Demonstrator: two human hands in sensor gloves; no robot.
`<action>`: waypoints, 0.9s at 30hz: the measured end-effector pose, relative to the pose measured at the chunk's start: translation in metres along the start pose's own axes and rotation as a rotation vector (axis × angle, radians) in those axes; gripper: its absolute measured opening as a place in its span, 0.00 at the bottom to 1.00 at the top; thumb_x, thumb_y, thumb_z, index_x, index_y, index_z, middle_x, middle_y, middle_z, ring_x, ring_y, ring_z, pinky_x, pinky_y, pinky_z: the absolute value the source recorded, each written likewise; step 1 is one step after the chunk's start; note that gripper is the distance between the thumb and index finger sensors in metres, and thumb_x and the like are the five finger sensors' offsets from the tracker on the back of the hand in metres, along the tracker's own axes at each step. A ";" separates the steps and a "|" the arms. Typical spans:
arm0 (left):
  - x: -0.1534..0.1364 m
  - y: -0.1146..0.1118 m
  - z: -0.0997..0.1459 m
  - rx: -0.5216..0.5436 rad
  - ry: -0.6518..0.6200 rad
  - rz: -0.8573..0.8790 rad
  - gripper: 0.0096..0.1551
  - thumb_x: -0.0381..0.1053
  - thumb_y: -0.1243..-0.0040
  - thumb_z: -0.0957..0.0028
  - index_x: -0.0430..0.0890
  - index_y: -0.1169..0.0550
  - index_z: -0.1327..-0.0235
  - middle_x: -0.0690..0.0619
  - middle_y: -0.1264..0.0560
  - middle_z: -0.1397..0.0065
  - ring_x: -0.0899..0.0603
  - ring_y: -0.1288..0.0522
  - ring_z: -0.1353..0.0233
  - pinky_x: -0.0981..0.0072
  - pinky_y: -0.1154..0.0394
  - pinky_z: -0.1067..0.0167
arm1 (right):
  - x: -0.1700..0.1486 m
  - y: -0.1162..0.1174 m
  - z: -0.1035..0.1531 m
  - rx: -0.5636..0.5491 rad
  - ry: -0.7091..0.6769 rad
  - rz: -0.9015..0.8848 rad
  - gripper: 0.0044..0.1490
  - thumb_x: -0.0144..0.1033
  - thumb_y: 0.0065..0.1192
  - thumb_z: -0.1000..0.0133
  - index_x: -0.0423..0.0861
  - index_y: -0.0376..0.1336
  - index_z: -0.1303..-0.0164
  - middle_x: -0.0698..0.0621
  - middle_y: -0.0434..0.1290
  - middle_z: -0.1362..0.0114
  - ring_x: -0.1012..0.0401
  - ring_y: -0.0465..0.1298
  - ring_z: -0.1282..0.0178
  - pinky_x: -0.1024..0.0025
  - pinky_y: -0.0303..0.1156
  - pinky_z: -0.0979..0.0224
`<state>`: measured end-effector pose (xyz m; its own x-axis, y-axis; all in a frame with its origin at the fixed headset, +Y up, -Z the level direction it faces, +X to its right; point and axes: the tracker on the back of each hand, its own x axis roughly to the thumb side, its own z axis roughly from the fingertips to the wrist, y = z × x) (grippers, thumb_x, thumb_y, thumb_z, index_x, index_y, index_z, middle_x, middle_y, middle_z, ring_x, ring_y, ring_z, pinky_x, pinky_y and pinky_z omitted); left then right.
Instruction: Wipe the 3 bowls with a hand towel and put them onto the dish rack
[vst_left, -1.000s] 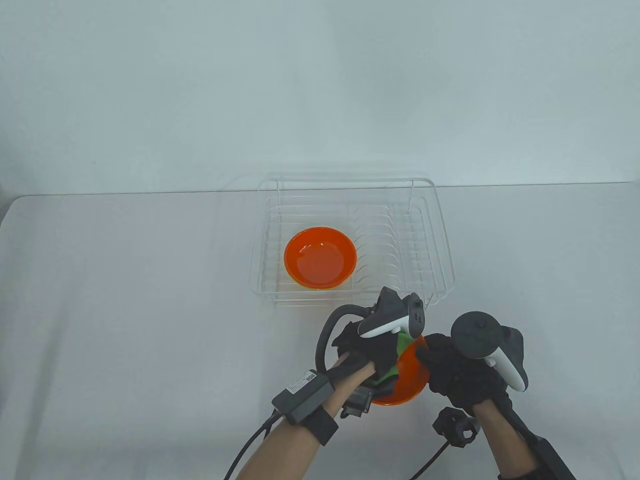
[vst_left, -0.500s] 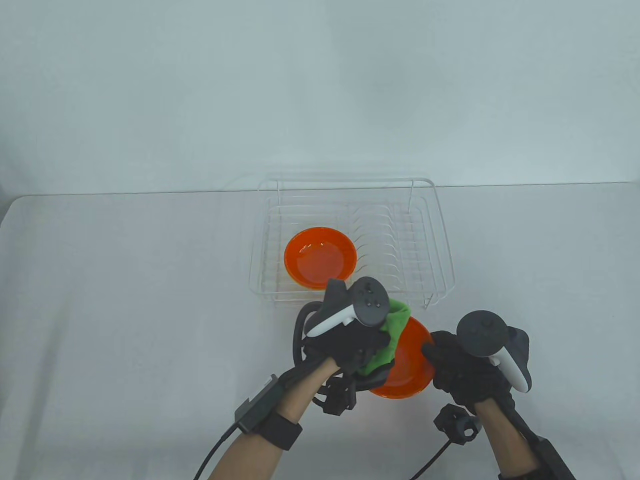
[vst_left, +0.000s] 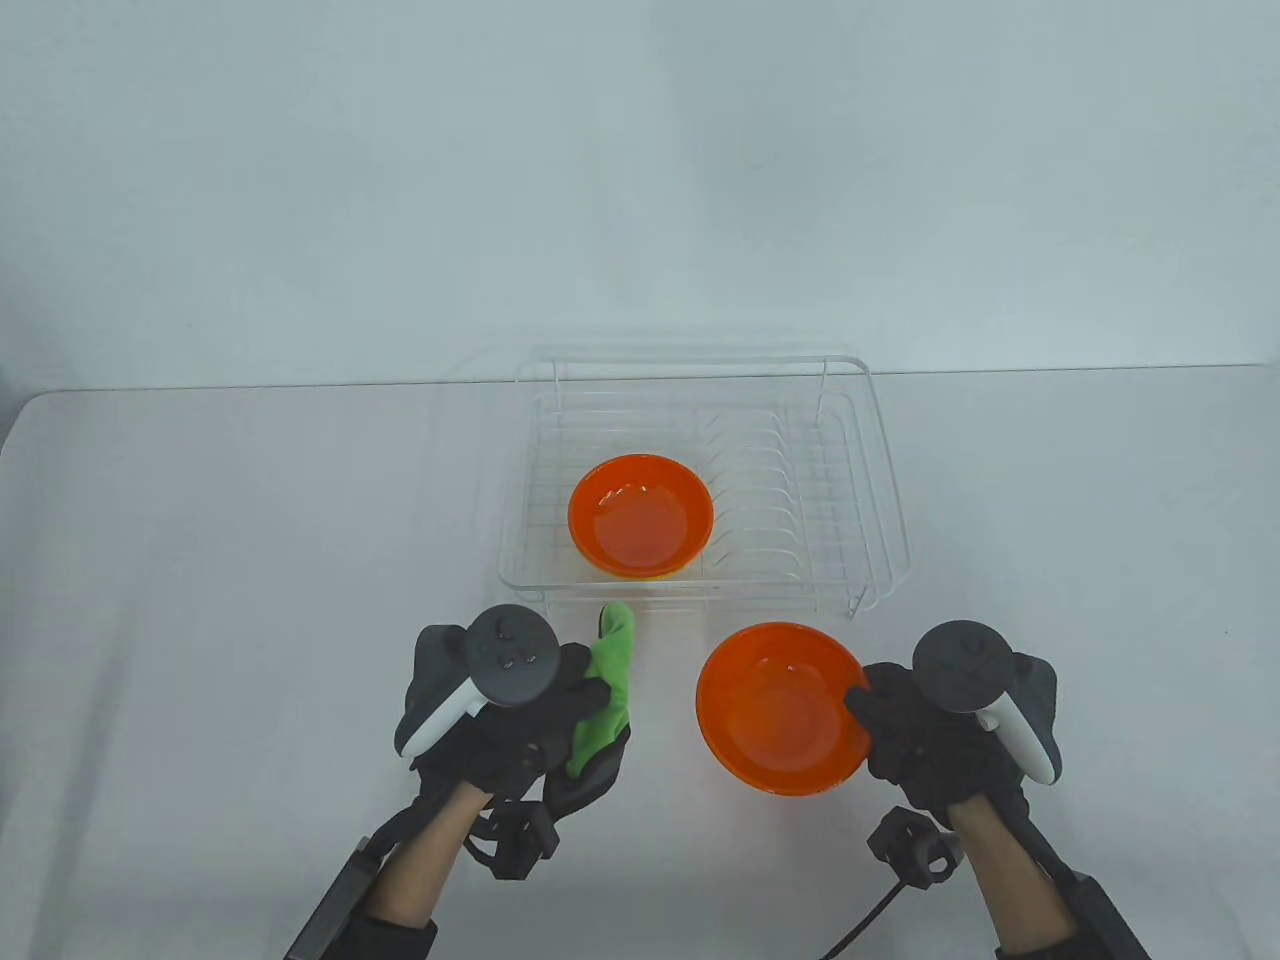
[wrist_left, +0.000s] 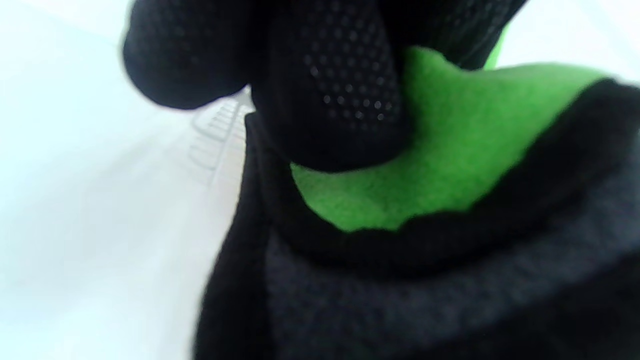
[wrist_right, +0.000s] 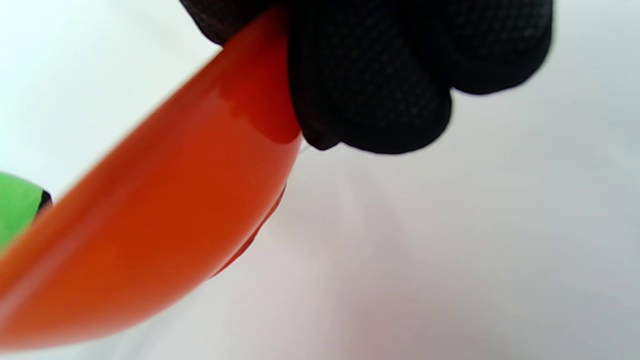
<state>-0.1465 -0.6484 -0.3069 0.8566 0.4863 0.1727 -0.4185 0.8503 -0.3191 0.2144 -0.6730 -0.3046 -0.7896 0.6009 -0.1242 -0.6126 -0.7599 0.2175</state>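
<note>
My right hand (vst_left: 905, 725) grips the right rim of an orange bowl (vst_left: 780, 705), held tilted just above the table in front of the rack; in the right wrist view the gloved fingers (wrist_right: 370, 85) curl over the bowl's (wrist_right: 150, 220) edge. My left hand (vst_left: 520, 715) holds a green hand towel (vst_left: 605, 690) with a dark underside, off to the left of the bowl; up close my gloved thumb (wrist_left: 330, 100) presses into the towel (wrist_left: 450, 160). A second orange bowl (vst_left: 641, 516) sits in the left part of the white wire dish rack (vst_left: 880, 500). A third bowl is not in view.
The rack's right half has upright plate slots (vst_left: 770, 490) with nothing in them. Cables (vst_left: 880, 900) trail from both wrists toward the table's near edge. The white table (vst_left: 250, 560) spreads wide to the left and right.
My left hand has drawn the towel out of the bowl and swung left, away from it. The right hand has kept hold of the bowl, which now shows fully uncovered.
</note>
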 end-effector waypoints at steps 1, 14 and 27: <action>-0.005 -0.003 0.000 -0.003 0.001 0.005 0.27 0.52 0.41 0.44 0.38 0.25 0.38 0.48 0.18 0.53 0.54 0.14 0.68 0.64 0.17 0.61 | 0.000 0.000 0.000 0.000 0.004 0.002 0.31 0.38 0.59 0.39 0.27 0.65 0.37 0.42 0.83 0.59 0.61 0.84 0.68 0.62 0.80 0.57; -0.019 -0.012 0.001 -0.005 -0.020 0.042 0.27 0.53 0.41 0.44 0.38 0.25 0.38 0.48 0.18 0.53 0.54 0.14 0.67 0.64 0.17 0.61 | 0.029 -0.018 -0.015 -0.044 0.025 -0.002 0.31 0.38 0.59 0.39 0.27 0.65 0.37 0.42 0.83 0.59 0.61 0.84 0.68 0.63 0.80 0.57; -0.024 -0.020 0.002 -0.008 -0.017 0.040 0.27 0.53 0.41 0.44 0.38 0.25 0.38 0.48 0.17 0.54 0.54 0.14 0.67 0.64 0.17 0.61 | 0.121 -0.024 -0.113 -0.065 0.047 -0.018 0.32 0.39 0.58 0.39 0.27 0.65 0.36 0.43 0.83 0.58 0.61 0.84 0.67 0.63 0.80 0.57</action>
<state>-0.1590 -0.6767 -0.3030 0.8342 0.5229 0.1752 -0.4496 0.8288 -0.3330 0.1289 -0.6100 -0.4346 -0.7781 0.6038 -0.1729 -0.6268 -0.7643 0.1517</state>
